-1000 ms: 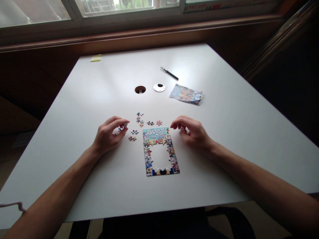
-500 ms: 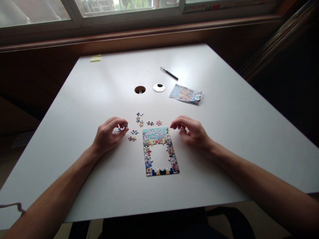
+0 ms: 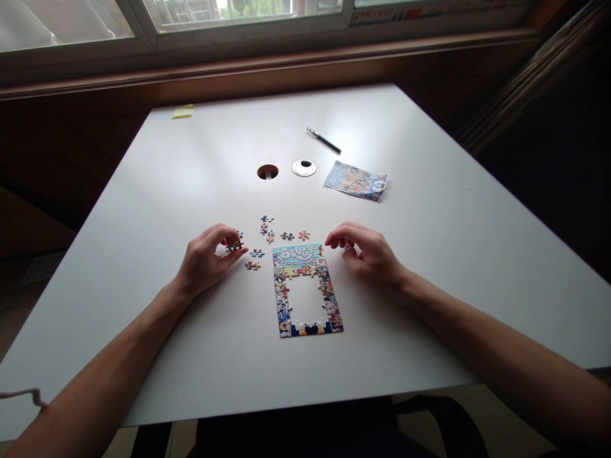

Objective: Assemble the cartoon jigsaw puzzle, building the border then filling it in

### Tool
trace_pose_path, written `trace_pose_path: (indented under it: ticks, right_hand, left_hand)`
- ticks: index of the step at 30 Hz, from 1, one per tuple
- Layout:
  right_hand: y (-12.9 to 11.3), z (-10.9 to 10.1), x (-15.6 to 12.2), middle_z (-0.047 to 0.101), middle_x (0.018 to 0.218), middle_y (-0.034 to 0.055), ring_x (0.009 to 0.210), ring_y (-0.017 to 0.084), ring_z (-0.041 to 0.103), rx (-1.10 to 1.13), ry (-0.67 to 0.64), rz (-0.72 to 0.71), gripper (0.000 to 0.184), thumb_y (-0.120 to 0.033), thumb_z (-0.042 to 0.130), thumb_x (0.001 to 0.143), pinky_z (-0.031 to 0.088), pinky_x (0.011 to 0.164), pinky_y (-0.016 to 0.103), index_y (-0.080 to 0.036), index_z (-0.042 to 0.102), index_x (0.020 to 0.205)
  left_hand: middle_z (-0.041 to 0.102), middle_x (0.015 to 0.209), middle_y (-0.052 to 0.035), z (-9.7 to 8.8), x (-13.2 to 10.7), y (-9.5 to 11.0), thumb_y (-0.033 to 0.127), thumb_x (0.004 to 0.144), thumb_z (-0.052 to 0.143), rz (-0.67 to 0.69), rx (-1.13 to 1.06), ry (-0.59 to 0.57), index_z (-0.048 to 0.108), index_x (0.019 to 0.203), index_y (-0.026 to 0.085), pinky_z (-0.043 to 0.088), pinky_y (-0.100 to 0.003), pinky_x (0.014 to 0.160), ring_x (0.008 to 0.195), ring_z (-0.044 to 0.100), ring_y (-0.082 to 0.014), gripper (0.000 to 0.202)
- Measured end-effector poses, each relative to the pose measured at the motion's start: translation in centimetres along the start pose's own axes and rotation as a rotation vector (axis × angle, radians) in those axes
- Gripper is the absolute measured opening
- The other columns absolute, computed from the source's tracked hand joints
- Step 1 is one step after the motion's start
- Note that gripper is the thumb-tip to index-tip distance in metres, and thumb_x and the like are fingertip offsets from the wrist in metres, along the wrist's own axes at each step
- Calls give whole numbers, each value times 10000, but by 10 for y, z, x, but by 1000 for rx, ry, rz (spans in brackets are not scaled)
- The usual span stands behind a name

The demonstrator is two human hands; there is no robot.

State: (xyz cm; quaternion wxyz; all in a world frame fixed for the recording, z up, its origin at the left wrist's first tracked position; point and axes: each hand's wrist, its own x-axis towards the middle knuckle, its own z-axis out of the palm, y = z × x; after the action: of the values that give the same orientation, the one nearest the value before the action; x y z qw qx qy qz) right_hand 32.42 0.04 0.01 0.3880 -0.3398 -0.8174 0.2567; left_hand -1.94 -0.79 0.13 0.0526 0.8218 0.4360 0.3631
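Note:
My left hand [image 3: 207, 257] is closed, a small puzzle piece [image 3: 235, 245] pinched between thumb and fingers. Other loose pieces lie near it, among them a blue-toned piece [image 3: 257, 253] and a multicoloured piece [image 3: 252, 265]. Right of these lies the jigsaw puzzle [image 3: 309, 257], its frame partly filled around a white middle. My right hand [image 3: 367, 251] rests beside the puzzle's upper right corner with its fingers curled in. A tiny coloured bit shows between thumb and fingers there, too small to make out.
Several more pieces [image 3: 287, 236] lie above the puzzle. Farther back are a printed picture sheet [image 3: 357, 181], a pen [image 3: 324, 140], a round cover [image 3: 304, 168] and a hole [image 3: 268, 172] in the white table [image 3: 429, 254]. A yellow sticky note [image 3: 182, 111] sits at the far edge.
The piece in my left hand has turned and shifted slightly down, with the fingertips moving a little. My right hand has stayed in place.

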Motion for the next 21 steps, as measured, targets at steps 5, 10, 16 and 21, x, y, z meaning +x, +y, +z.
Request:
trace_pose_path:
  ticks: [5,10,16,21]
  right_hand:
    - [0,0,0,645,849,23,740,142,558,4,-5,0,533,101,378,606,482,656,283,-189,654,959]
    - [0,0,0,644,836,20,733,136,563,2,-5,5,524,105,380,612,483,656,276,-183,654,953]
    - [-1,1,0,640,816,17,711,127,569,10,-7,9,508,98,384,624,480,644,263,-182,656,948]
    - [-1,1,0,643,785,14,684,122,571,9,-22,20,475,81,394,638,465,626,255,-178,673,922]
  left_hand:
    - [643,824,-1,0,0,0,206,832,751,2,4,-3,593,916,180,498,-222,672,708,590,-107,181]
    - [661,870,-20,0,1,2,175,866,701,-12,-36,-32,621,950,180,512,-236,678,727,609,-113,116]
    - [659,882,-24,0,1,3,148,866,698,-9,-51,-36,630,971,178,518,-242,697,740,606,-111,129]
    - [651,853,-11,0,1,2,170,853,715,0,-33,-25,607,934,181,503,-231,665,718,593,-108,136]
